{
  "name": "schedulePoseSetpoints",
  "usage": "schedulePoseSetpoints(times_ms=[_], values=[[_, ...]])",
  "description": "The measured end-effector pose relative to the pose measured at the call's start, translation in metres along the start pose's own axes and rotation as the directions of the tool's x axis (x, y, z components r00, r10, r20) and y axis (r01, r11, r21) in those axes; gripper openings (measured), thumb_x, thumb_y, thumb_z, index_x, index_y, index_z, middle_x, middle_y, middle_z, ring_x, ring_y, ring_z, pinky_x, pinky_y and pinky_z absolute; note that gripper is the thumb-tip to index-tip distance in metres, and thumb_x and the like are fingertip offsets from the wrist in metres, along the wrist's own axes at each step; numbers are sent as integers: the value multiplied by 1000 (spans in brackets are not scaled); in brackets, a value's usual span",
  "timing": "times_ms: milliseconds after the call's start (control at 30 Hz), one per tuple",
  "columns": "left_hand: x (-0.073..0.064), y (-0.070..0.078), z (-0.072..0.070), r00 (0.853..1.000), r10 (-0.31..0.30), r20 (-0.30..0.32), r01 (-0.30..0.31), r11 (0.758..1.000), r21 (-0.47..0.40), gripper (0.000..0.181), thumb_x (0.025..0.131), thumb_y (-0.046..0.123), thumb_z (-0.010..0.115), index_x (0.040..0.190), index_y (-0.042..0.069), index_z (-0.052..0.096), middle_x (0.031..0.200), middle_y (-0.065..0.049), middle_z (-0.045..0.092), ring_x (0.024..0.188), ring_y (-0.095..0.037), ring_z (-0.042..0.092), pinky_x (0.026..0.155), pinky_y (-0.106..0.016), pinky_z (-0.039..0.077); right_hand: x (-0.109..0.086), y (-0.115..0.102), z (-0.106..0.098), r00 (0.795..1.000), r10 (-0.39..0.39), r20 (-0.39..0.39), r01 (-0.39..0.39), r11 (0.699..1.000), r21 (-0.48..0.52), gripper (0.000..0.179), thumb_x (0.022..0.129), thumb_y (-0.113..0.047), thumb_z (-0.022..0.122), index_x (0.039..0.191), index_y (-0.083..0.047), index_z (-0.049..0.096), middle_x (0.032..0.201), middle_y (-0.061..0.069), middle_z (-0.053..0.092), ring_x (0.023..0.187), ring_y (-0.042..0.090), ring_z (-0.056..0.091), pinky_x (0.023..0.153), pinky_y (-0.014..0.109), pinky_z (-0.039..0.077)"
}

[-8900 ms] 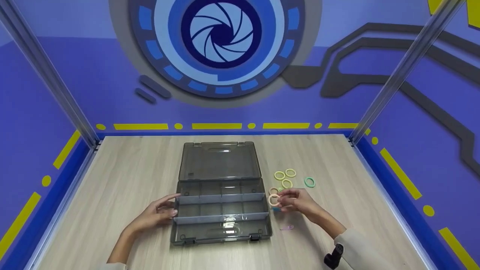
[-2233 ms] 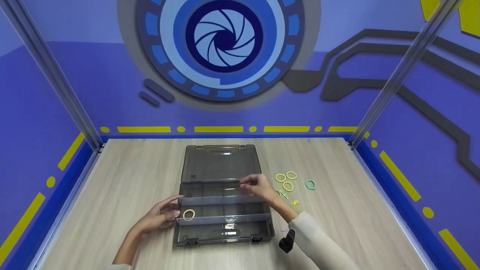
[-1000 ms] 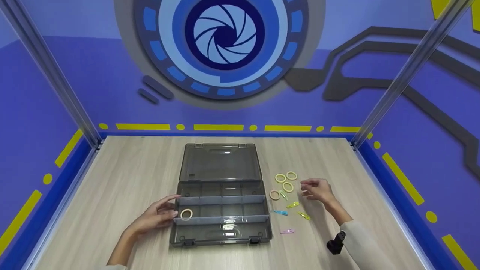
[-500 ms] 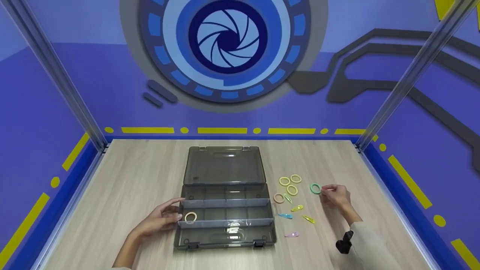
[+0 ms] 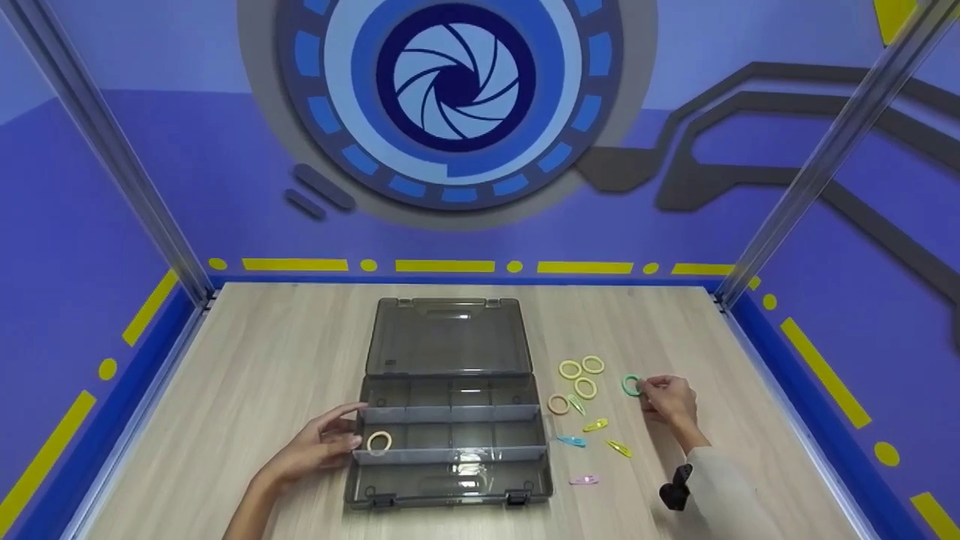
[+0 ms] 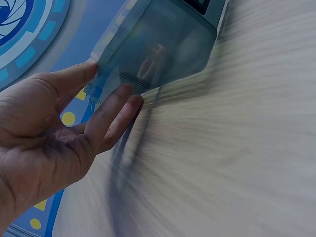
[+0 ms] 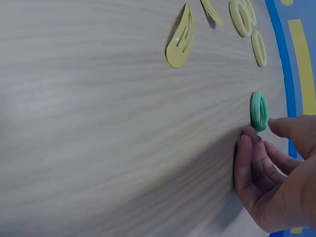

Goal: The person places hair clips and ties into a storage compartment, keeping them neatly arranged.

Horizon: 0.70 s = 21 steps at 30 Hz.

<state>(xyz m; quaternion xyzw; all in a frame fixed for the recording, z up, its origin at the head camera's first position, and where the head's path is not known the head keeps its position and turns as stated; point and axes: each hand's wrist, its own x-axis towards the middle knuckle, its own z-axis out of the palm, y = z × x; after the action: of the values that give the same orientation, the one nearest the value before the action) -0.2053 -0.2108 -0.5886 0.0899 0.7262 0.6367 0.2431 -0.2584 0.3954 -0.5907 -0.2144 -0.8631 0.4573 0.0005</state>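
My left hand (image 5: 319, 444) rests at the left side of an open, smoky see-through compartment box (image 5: 450, 484). In the left wrist view, its fingertips touch the box's wall (image 6: 168, 54). Off to the right, my right hand (image 5: 673, 399) pinches the near edge of a green hair tie (image 5: 628, 385) between thumb and fingers. The right wrist view has this green hair tie (image 7: 258, 111) right at the fingertips, close to the tabletop. A pale orange hair tie (image 5: 379, 442) leans in the left compartment of the box's middle row.
Between box and right hand lie several yellow hair ties (image 5: 585, 388), a peach hair tie (image 5: 558, 404), and snap clips: green (image 5: 577, 405), yellow (image 5: 595, 425), another yellow (image 5: 619, 448), blue (image 5: 572, 442), pink (image 5: 583, 480). The box's lid (image 5: 450, 337) lies folded back.
The pale orange hair tie went from my right hand into the box. My right hand was later over the back row, then moved right to the green hair tie. The left hand stayed at the box.
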Motion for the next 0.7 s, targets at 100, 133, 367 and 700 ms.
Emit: schedulePoseSetpoints(times_ms=[100, 133, 367, 700], values=[[0, 1, -1, 1000, -1, 1, 1, 1000, -6, 65, 102, 19, 64, 157, 6, 34, 144, -32, 44, 116, -24, 61, 95, -46, 57, 2, -3, 3, 1000, -6, -4, 6, 998, -67, 35, 95, -18, 69, 118, 8, 65, 83, 8, 72, 67, 13, 65, 58, 26, 55], [0, 1, -2, 1000, 0, 1, 0, 1000, -7, 65, 101, 18, 65, 158, 5, 34, 143, -32, 44, 115, -23, 60, 94, -44, 57, 2, -4, 4, 1000, -12, -6, 11, 996, -87, 34, 95, -17, 70, 117, 8, 65, 83, 8, 72, 66, 13, 65, 57, 26, 55], [1, 2, -2, 1000, -9, -5, 9, 1000, 3, 65, 101, 17, 64, 158, 4, 33, 142, -32, 44, 113, -21, 61, 94, -46, 57, -1, -5, 0, 996, -93, -5, 91, 985, -146, 28, 93, -12, 69, 111, 10, 70, 82, 14, 75, 63, 13, 67, 55, 27, 54], [1, 0, -3, 1000, -17, -7, 17, 1000, -1, 64, 102, 18, 63, 158, 6, 34, 142, -30, 44, 114, -23, 61, 97, -51, 55, -14, -9, -15, 990, -125, 70, 133, 982, -135, 25, 94, -14, 71, 103, 9, 73, 79, 14, 75, 64, 16, 69, 56, 31, 56]])
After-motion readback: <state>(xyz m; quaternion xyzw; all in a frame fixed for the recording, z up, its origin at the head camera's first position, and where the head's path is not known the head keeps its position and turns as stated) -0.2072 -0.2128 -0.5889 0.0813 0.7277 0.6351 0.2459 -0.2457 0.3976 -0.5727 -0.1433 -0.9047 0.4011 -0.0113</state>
